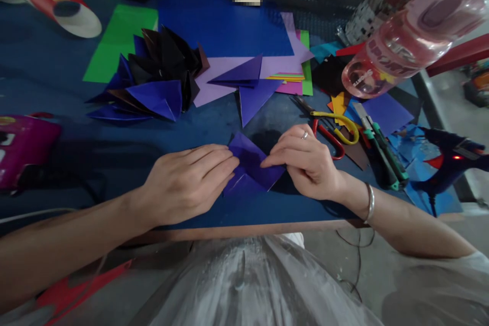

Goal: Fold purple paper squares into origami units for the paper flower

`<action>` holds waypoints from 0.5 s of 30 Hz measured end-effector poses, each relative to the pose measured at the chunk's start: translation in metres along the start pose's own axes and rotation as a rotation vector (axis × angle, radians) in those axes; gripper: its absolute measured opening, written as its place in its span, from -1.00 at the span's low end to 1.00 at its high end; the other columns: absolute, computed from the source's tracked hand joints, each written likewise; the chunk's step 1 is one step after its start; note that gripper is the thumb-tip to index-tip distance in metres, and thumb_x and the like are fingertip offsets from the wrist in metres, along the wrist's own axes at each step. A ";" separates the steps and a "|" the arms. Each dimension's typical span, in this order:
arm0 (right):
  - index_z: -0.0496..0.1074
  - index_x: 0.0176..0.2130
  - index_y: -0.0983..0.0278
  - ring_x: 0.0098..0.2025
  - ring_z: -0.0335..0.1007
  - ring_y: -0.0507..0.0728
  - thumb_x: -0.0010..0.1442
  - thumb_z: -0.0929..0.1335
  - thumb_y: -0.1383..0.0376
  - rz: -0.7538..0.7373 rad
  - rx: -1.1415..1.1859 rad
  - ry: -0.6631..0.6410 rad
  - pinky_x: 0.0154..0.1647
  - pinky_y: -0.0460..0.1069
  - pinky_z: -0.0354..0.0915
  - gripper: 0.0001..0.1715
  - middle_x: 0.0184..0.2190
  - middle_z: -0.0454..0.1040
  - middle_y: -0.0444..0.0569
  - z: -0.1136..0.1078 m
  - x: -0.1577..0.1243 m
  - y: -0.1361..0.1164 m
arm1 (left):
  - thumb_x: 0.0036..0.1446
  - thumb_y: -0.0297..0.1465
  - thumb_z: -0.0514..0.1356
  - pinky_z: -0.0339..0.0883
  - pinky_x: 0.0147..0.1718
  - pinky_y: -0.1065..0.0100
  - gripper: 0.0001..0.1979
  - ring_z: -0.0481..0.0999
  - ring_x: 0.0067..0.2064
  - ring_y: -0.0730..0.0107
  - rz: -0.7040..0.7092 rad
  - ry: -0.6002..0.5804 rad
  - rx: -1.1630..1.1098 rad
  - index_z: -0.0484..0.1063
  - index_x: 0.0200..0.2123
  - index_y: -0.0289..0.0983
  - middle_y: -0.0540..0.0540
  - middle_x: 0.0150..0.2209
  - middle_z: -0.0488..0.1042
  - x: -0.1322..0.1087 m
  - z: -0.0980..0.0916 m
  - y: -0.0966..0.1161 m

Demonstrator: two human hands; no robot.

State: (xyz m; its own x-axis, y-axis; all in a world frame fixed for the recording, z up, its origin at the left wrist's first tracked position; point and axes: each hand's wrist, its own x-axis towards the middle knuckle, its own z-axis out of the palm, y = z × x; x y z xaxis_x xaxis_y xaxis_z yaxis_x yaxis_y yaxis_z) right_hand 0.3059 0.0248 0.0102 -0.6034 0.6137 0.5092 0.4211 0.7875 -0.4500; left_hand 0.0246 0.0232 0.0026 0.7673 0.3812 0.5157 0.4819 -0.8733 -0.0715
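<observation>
A creased square of purple paper (pixel 250 165) lies between my two hands near the table's front edge. My left hand (pixel 189 183) has its fingers together over the paper's left side, holding it there; the thumb is hidden. My right hand (pixel 305 165), with a ring on one finger, pinches the paper's right side with curled fingers. Just beyond stand folded purple paper pieces (pixel 257 97). To the left of those sits a cluster of pointed black and purple folded paper (pixel 160 76).
Scissors with red and yellow handles (pixel 336 130), a green box cutter (pixel 384 153) and a glue gun with a lit red light (pixel 454 155) lie at right. A pink bottle (pixel 397 48) stands behind them. Blue sheets (pixel 225 25) lie at the back, a magenta object (pixel 26 147) at left.
</observation>
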 end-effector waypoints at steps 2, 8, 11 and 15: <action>0.62 -0.10 0.20 -0.15 0.53 0.11 0.23 0.21 0.59 -0.038 -0.006 -0.004 -0.07 0.10 0.30 -0.49 -0.25 0.65 -0.09 0.003 0.000 0.002 | 0.44 -0.45 0.21 0.69 -0.18 0.25 -0.87 0.77 -0.13 0.17 -0.019 -0.008 -0.010 0.53 -0.02 -0.32 -0.16 -0.12 0.74 0.001 -0.002 0.000; 0.63 0.01 0.21 -0.07 0.49 0.16 0.37 0.34 0.43 -0.107 -0.075 -0.037 -0.03 0.12 0.35 -0.68 -0.15 0.60 0.00 0.008 -0.001 0.007 | 0.46 -0.08 0.21 0.72 -0.09 0.18 -0.63 0.76 -0.07 0.09 -0.025 -0.035 -0.068 0.52 0.03 -0.26 -0.21 -0.10 0.73 0.002 -0.006 0.000; 0.65 -0.08 0.17 -0.05 0.48 0.16 0.45 0.39 0.32 -0.166 -0.145 0.005 -0.03 0.13 0.38 -0.82 -0.17 0.60 -0.03 0.007 -0.002 0.005 | 0.42 -0.04 0.24 0.72 -0.02 0.13 -0.60 0.75 0.00 0.04 -0.026 -0.022 -0.076 0.52 0.06 -0.25 -0.22 -0.06 0.73 0.001 -0.006 -0.001; 0.60 -0.26 0.15 -0.08 0.50 0.10 0.43 0.38 0.45 -0.244 -0.330 0.120 -0.02 0.07 0.41 -0.72 -0.20 0.65 -0.10 0.005 -0.002 -0.003 | 0.38 -0.12 0.31 0.71 0.06 0.09 -0.59 0.73 0.08 -0.03 -0.018 0.035 -0.052 0.53 0.07 -0.34 -0.27 -0.01 0.72 0.000 -0.007 -0.001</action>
State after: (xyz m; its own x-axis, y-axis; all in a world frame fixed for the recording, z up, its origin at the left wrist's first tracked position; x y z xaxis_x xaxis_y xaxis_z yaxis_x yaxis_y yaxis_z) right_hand 0.3025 0.0207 0.0074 -0.6372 0.3938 0.6625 0.4818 0.8745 -0.0565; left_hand 0.0207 0.0217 0.0088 0.7431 0.3872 0.5458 0.4721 -0.8814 -0.0176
